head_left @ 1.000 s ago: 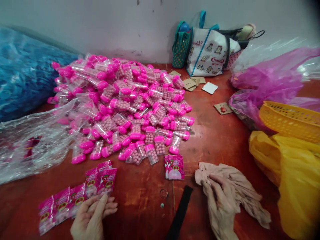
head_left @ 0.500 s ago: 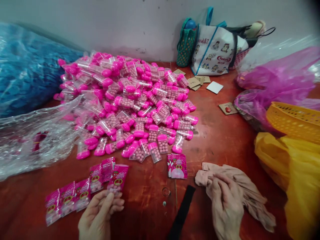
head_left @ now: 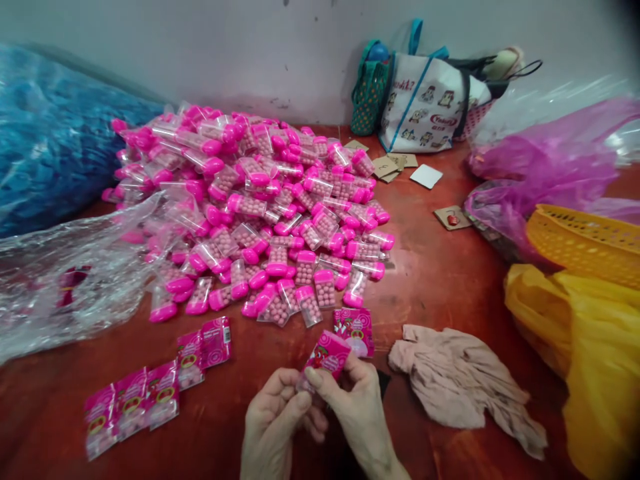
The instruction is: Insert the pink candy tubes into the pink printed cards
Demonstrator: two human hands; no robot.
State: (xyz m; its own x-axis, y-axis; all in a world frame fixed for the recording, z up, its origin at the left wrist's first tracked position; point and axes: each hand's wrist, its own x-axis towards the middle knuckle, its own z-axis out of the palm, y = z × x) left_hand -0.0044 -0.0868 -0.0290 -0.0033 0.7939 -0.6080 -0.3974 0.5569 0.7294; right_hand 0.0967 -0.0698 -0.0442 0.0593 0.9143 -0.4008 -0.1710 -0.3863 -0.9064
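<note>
Both my hands meet low in the middle, gripping one pink labelled candy packet [head_left: 326, 355]. My left hand [head_left: 277, 423] pinches its lower edge, and my right hand [head_left: 357, 407] holds its right side with thumb and fingers closed. Just behind it lies a small stack of pink labelled packets [head_left: 356, 328]. A row of labelled packets [head_left: 150, 387] lies on the red table [head_left: 440, 280] to the left. A big heap of clear candy cases with pink caps [head_left: 250, 207] fills the table's middle.
A beige cloth [head_left: 465, 383] lies right of my hands. Crumpled clear plastic [head_left: 65, 287] and a blue bag [head_left: 55, 140] sit at left. A yellow bag [head_left: 590, 347], an orange basket [head_left: 585, 243] and pink plastic [head_left: 545, 167] crowd the right. Tote bags [head_left: 425, 100] lean against the wall.
My left hand lifted one packet from the row and carried it right. My right hand let go of the beige cloth and moved left to join it on the packet.
</note>
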